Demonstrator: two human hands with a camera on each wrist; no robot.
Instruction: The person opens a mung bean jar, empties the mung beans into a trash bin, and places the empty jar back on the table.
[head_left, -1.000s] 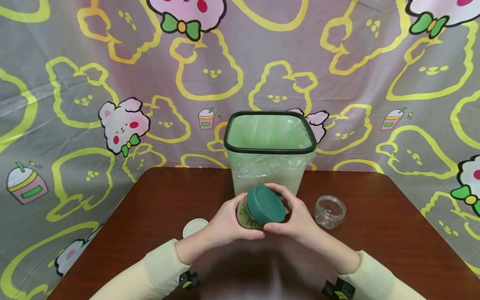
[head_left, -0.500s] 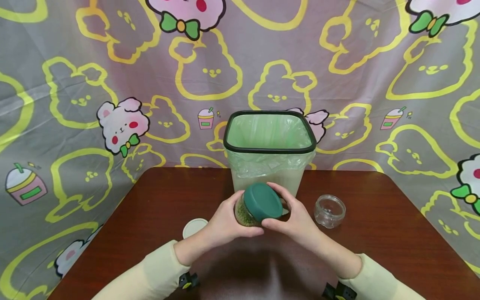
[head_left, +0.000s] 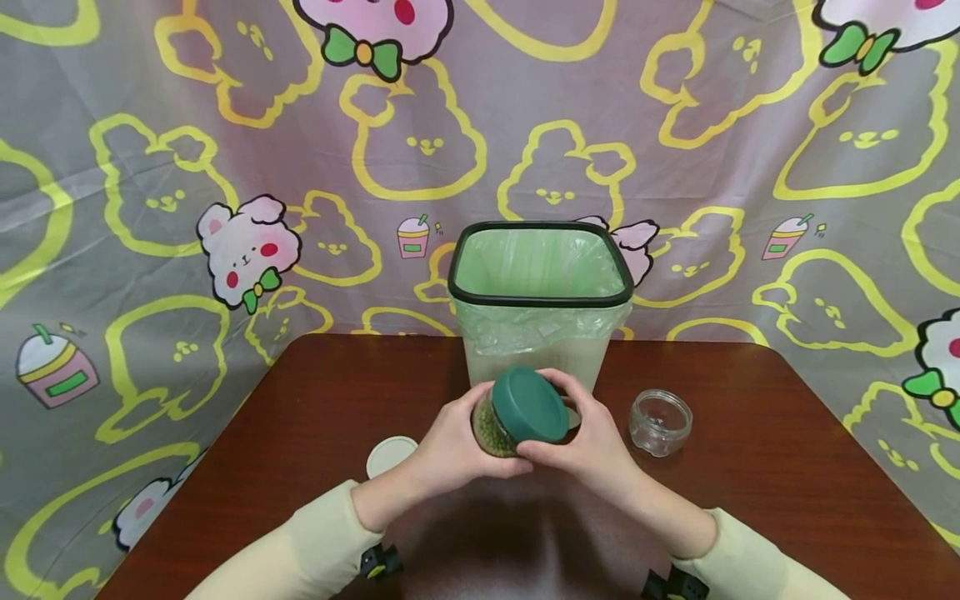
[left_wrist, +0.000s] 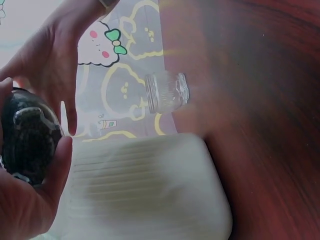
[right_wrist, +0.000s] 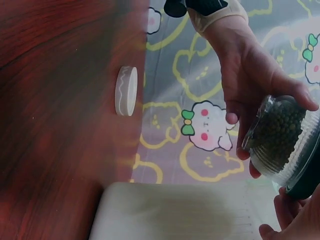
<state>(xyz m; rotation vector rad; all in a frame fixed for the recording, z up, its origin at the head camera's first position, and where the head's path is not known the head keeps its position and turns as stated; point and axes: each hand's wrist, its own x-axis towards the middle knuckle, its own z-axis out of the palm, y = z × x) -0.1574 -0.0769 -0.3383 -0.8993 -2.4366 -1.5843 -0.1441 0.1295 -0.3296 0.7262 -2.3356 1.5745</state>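
A clear jar (head_left: 491, 429) of small green beans is held up in front of the bin, tilted so that its dark green lid (head_left: 530, 406) faces right and up. My left hand (head_left: 456, 442) grips the jar's body, thumb below and fingers behind. Around the lid's edge curl the thumb and fingers of my right hand (head_left: 596, 442). In the right wrist view the beans (right_wrist: 280, 127) show through the ribbed jar wall. The left wrist view looks at the jar's dark underside (left_wrist: 31, 140), between both hands. The lid sits on the jar's mouth.
Behind the hands stands a pale bin (head_left: 536, 337) with a black rim and green liner. An uncovered clear glass jar (head_left: 660, 423) stands to the right. A round whitish lid (head_left: 390, 455) lies at the left, on the brown table (head_left: 322, 400). Patterned cloth (head_left: 315, 167) hangs behind.
My right thumb and fingers have shifted slightly around the green lid, the thumb moving a little left. The jar and my left hand stay nearly in place.
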